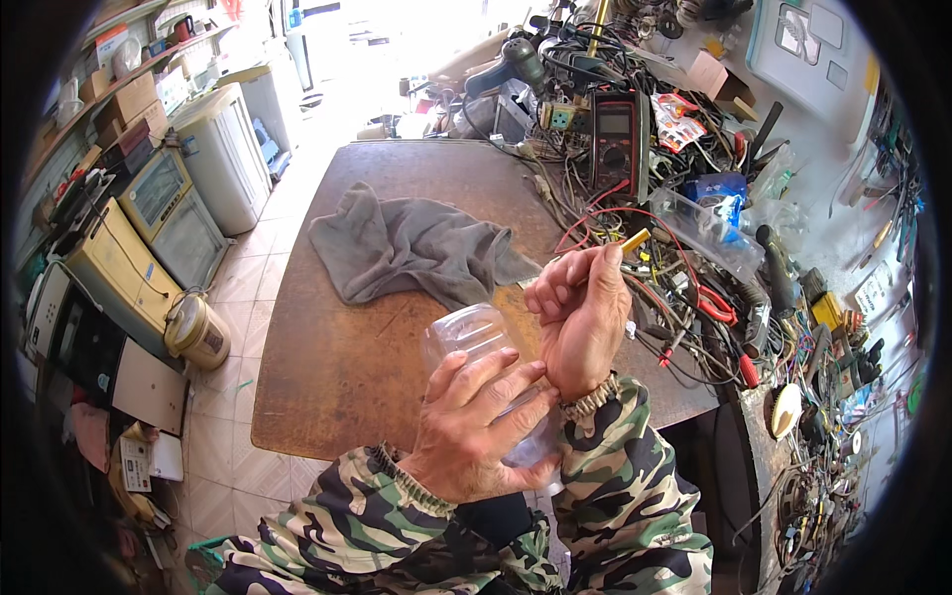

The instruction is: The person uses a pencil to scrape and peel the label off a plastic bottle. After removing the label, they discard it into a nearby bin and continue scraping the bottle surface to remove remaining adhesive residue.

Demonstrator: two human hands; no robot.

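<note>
My left hand (483,421) is wrapped round a clear plastic bottle (468,329), tilted over the near part of the table. The bottle's rounded, ribbed end points up and away from me; my fingers and palm cover much of the rest. Just to the right, my right hand (583,315) is raised with its fingers curled in. A short, thin yellow-orange stick (635,241) pokes out past its thumb, and its other end is hidden in the hand. My right wrist is close beside the bottle. Beyond both hands lies a crumpled grey cloth (412,243).
The brown wooden table (327,387) carries tangled cables, a multimeter (617,139) and red-handled pliers (716,305) on its right side. A heat gun (508,67) lies at the far edge. On the floor at left stand a lidded bucket (197,329) and several old appliances.
</note>
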